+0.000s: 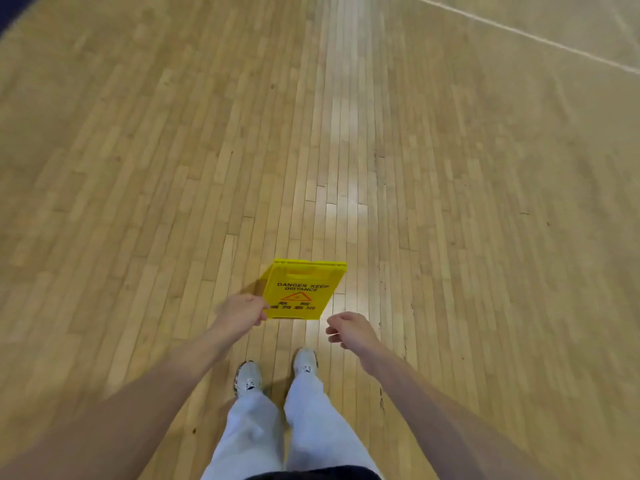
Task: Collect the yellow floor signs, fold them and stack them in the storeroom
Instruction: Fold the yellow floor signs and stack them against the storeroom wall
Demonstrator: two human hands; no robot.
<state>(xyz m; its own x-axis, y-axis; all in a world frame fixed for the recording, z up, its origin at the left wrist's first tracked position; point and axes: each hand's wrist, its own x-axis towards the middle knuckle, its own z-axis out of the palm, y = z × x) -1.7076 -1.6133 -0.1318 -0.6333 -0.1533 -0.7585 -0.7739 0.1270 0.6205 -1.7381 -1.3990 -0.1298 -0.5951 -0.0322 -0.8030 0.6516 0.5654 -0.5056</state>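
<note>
A yellow floor sign (302,289) reading "DANGER KEEP DISTANCE" with a red triangle stands on the wooden floor just ahead of my feet. My left hand (242,311) grips the sign's lower left edge between thumb and fingers. To the right of the sign's lower right corner, my right hand (348,329) hovers with its fingers loosely curled, holding nothing and not touching the sign.
A wide wooden sports floor (450,202) stretches all around. A white court line (526,35) crosses the far right corner. My feet in white shoes (277,372) stand just behind the sign. A dark strip shows at the far top left.
</note>
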